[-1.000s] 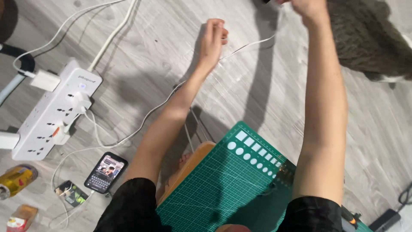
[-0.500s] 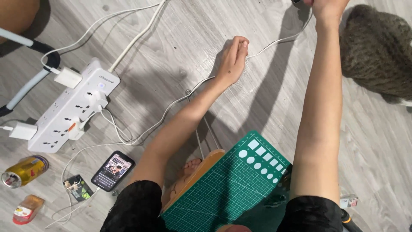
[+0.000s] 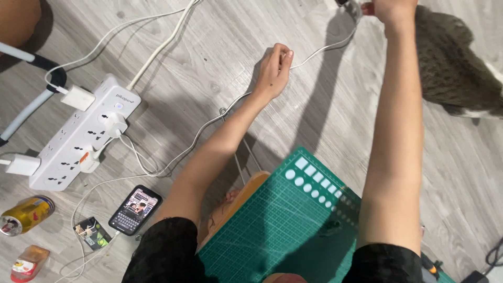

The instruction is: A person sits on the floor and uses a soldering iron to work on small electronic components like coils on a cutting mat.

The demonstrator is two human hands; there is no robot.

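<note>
The white cable (image 3: 319,52) is seen in the head view stretched above the grey wood floor (image 3: 209,63), between the two hands. It is pinched by the closed fingers of the left hand (image 3: 273,71). The right hand (image 3: 390,8) is cut off at the frame's top, so its fingers cannot be judged. The cable looks thin, limp and only partly drawn straight; slack is left toward the power strip (image 3: 84,133).
</note>
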